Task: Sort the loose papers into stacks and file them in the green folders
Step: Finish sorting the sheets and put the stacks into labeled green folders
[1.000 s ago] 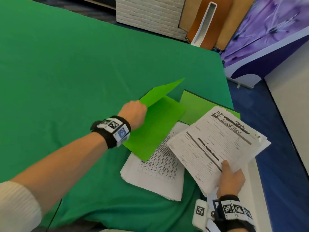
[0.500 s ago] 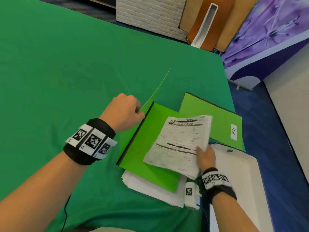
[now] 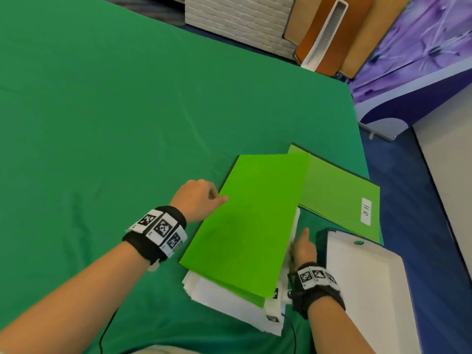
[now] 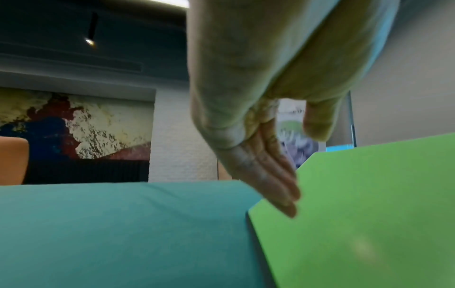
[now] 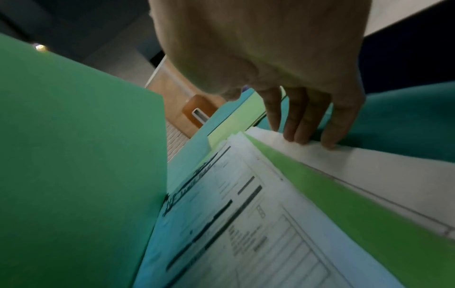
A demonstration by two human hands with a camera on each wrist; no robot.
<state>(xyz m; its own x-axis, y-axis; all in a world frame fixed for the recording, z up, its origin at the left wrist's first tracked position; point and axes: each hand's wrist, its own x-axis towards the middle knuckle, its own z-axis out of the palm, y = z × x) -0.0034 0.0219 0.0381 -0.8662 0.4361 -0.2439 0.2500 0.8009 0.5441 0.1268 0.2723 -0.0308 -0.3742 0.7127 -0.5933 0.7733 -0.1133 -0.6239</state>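
A bright green folder (image 3: 251,221) lies on a white paper stack (image 3: 229,302), its cover lowered almost flat. My left hand (image 3: 204,198) touches the cover's left edge with straight fingers (image 4: 283,191). In the right wrist view the cover (image 5: 74,155) still stands a little above the printed forms (image 5: 246,224) lying inside. My right hand (image 3: 302,247) is at the folder's right side, its straight fingers (image 5: 302,134) resting on the white sheets beneath. It holds nothing. A second green folder (image 3: 337,195) labelled HR lies to the right, partly under the first.
A white tray (image 3: 365,290) sits at the table's right edge, close to my right wrist. The green cloth (image 3: 115,123) covers the table to the left and far side. Beyond the far edge stand a white brick box (image 3: 237,19) and orange boards (image 3: 316,29).
My right hand laid the printed forms inside the folder and let them go. My left hand swung the raised cover down over them.
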